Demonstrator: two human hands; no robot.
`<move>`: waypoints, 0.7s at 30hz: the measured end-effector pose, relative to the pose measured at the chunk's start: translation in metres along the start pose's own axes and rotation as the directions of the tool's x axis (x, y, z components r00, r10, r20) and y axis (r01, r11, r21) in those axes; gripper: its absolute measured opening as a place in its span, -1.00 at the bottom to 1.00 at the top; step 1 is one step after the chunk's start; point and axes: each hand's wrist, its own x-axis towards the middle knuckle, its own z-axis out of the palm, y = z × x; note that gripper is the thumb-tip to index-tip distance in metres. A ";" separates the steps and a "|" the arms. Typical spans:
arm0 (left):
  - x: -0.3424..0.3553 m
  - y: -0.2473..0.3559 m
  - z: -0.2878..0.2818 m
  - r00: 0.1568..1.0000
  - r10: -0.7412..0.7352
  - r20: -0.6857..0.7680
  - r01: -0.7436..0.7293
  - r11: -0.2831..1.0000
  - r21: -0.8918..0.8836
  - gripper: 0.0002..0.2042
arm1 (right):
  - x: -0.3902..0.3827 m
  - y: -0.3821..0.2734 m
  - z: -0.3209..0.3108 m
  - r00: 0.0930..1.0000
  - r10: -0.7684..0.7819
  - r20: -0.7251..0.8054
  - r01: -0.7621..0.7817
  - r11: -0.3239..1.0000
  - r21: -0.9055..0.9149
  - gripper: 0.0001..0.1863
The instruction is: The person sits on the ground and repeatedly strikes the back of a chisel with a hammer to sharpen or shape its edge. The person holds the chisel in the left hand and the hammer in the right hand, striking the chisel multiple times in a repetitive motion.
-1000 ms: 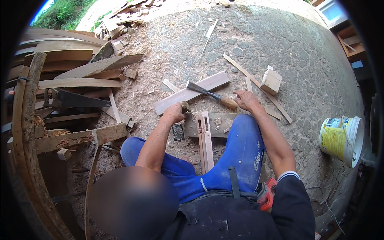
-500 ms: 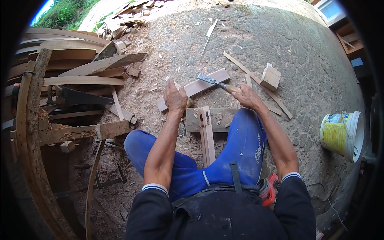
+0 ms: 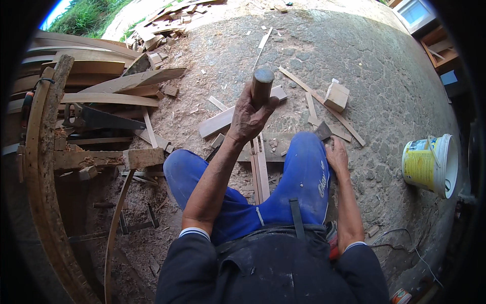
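My left hand (image 3: 249,117) is raised over the work area, wrapped round a thick round wooden handle (image 3: 261,90). Its grey end faces up, and the lower part is hidden behind the hand. Beside my right knee, my right hand (image 3: 336,153) has bent fingers close to a dark, flat metal tool head (image 3: 322,130). The fingers are partly hidden, so I cannot tell whether they grip it. Between my legs lies a slotted wooden rail (image 3: 260,175), across a low wooden block (image 3: 276,156). A planed wooden beam (image 3: 216,124) lies beyond, partly behind my left hand.
Curved boards (image 3: 109,99) and a handsaw (image 3: 109,119) are stacked at the left, near a rough upright timber (image 3: 43,142). A white and yellow bucket (image 3: 422,164) lies on its side at the right. A wood block (image 3: 336,97) and thin strips (image 3: 324,99) lie ahead among shavings.
My left hand has come up and to the right, now around an upright handle. My right hand, which held a chisel out ahead, has dropped beside my right knee; the chisel's blade no longer shows there.
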 end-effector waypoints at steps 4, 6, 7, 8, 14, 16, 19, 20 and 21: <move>-0.011 -0.002 0.006 0.995 -0.103 0.008 0.102 0.994 0.048 -0.58 | -0.010 0.120 0.044 0.997 -0.063 0.048 0.073 0.965 -0.251 -0.61; -0.014 -0.002 0.009 0.999 -0.024 -0.030 0.026 0.996 0.087 -0.59 | -0.012 0.148 0.053 0.985 -0.055 0.166 0.121 0.900 -0.419 -0.64; -0.016 -0.002 0.009 0.999 0.002 -0.033 0.001 0.995 0.097 -0.60 | -0.010 0.154 0.055 0.975 -0.073 0.211 0.151 0.913 -0.378 -0.65; -0.017 -0.002 0.009 0.999 -0.017 -0.044 0.022 0.994 0.107 -0.58 | -0.007 0.155 0.055 0.968 -0.081 0.238 0.167 0.914 -0.370 -0.66; -0.024 -0.001 -0.001 0.999 -0.036 -0.001 0.035 0.982 0.185 -0.75 | 0.023 0.100 0.028 0.904 -0.040 0.426 0.152 0.961 -0.233 -0.56; -0.025 -0.004 -0.001 1.000 -0.003 -0.020 0.007 0.980 0.198 -0.80 | 0.017 0.074 0.005 0.917 0.048 0.396 -0.004 0.994 -0.111 -0.51; -0.025 -0.007 -0.001 0.995 -0.033 -0.098 0.051 0.979 0.197 -0.74 | -0.010 0.033 -0.030 0.957 0.032 0.287 -0.097 0.971 0.216 -0.48; -0.025 -0.008 -0.002 0.997 -0.015 -0.077 0.027 0.988 0.153 -0.70 | -0.021 0.020 -0.040 0.947 0.076 0.312 -0.190 0.917 0.352 -0.51; -0.024 -0.008 -0.002 0.997 -0.017 -0.071 0.026 0.993 0.118 -0.65 | -0.032 0.007 -0.048 0.940 0.108 0.325 -0.269 0.820 0.505 -0.54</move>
